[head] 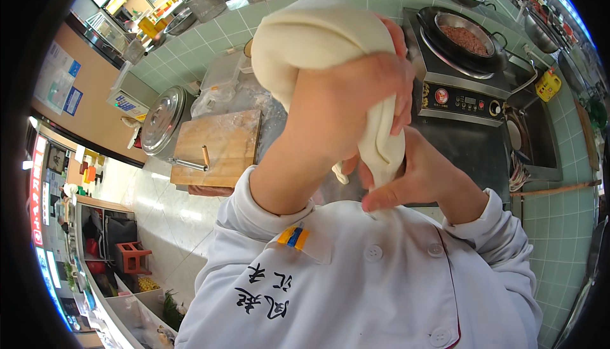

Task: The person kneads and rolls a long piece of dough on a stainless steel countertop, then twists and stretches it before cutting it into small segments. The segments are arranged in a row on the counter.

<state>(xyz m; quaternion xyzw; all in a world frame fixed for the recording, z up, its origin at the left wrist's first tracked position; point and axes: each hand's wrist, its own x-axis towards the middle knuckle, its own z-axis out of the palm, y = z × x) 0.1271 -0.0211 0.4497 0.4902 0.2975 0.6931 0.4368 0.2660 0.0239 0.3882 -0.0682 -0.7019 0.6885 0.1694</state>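
A large, smooth mass of pale dough (pixel 324 34) is held up before my chest, close to the camera. Its thick folded bulk is at the top, and a narrower twisted part runs down to the lower right. My left hand (pixel 352 92) wraps round the dough's neck, its fingers partly blurred. Lower down, my right hand (pixel 400 172) has its thumb and fingers round the narrow tail of the dough. A small bit of dough (pixel 340 172) shows below, between the wrists. Some fingers are hidden behind the dough.
A floured wooden board (pixel 214 144) with a metal tool (pixel 190 164) lies at left, beside a lidded steel pot (pixel 163 120). An induction cooker (pixel 460 103) at right bears a black wok (pixel 498 61) holding a bowl of minced meat (pixel 462 39). Beyond it is a sink (pixel 543 134).
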